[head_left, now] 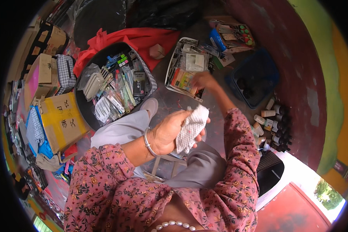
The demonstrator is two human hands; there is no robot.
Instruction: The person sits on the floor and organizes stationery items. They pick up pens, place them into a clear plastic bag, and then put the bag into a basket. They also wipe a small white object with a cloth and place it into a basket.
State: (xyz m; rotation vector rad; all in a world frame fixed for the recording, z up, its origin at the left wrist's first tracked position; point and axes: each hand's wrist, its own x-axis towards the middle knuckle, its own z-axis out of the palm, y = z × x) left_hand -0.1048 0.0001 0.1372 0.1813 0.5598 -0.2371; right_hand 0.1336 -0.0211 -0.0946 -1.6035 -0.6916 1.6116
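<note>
My left hand (167, 133), with a bangle at the wrist, is closed around a crumpled white textured cloth (192, 127). Over the right edge of a white basket (167, 79) reaches my right hand (205, 80). Its fingers are blurred, so their grip does not show. Flat packs fill the basket, among them an orange and yellow pack (181, 79) close to my right fingertips and a clear pack with a pale label (194, 62) on top.
Left of my knees stands a round dark bin (82, 104) of packaged stationery and a puzzle cube (122, 60). A taped cardboard box (62, 120) is beyond it. To the right are a blue plastic basket (265, 73), several bottles (268, 113) and a blue box (216, 40).
</note>
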